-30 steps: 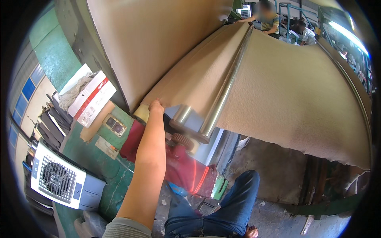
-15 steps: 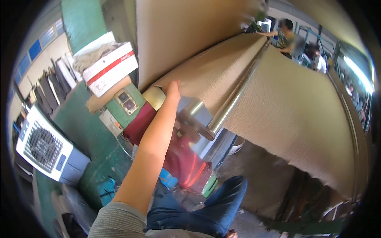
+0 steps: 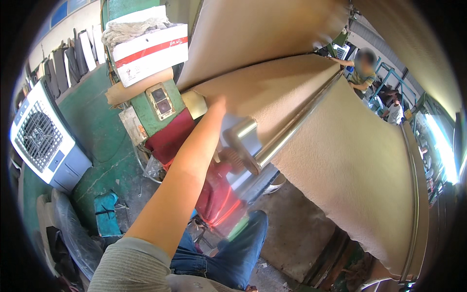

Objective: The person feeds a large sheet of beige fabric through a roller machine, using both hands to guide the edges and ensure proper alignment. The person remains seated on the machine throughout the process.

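My left hand (image 3: 217, 104) is stretched out to the near left edge of a wide tan sheet of textured material (image 3: 272, 80). It touches or hovers just over the sheet; motion blur hides the fingers, so whether they grip it cannot be told. A shiny metal roller (image 3: 304, 124) runs lengthwise under the sheet, away toward the far end. At its near end sit a rounded metal end piece (image 3: 243, 130) and a gear wheel (image 3: 232, 160), just below my wrist. My right hand does not show.
A green control box (image 3: 146, 109) with two buttons stands left of my arm, beneath a white carton (image 3: 151, 53) holding cloth. An air cooler (image 3: 46, 138) is on the floor at left. A co-worker (image 3: 362, 73) reaches to the sheet's far end. Red cloth (image 3: 214, 194) hangs below the gear.
The view has swung, so the machine and cooler sit differently in the picture. My left hand stays at the sheet's near edge, now more blurred. The co-worker remains at the far end.
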